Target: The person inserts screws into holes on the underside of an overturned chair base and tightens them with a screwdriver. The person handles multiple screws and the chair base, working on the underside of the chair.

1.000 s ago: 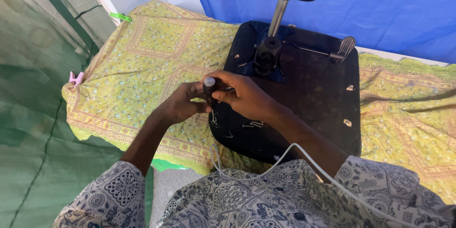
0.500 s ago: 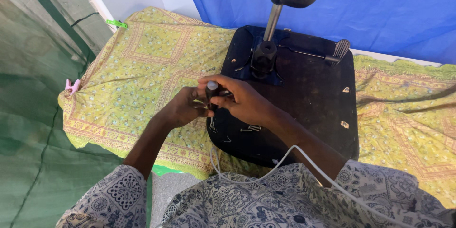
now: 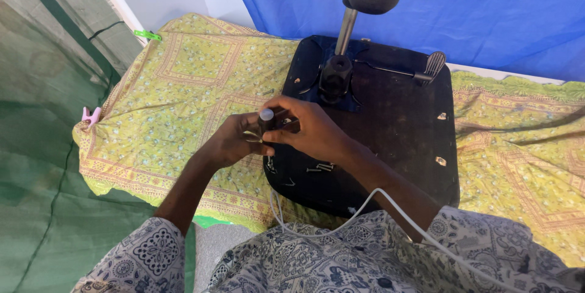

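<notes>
Left hand (image 3: pixel 234 140) and right hand (image 3: pixel 304 128) pinching together a small dark tool with rounded pale cap (image 3: pixel 266 117), now shifted over the near-left edge of the upturned black chair seat (image 3: pixel 396 122), loose screws (image 3: pixel 320 168) beside.

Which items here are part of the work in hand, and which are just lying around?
In use:
- left hand and right hand, together gripping a small dark tool with a pale cap
- upturned black chair seat with its metal post
- loose screws on the seat

Lying about:
- yellow patterned cloth
- green clip
- pink clip
- blue tarp
</notes>
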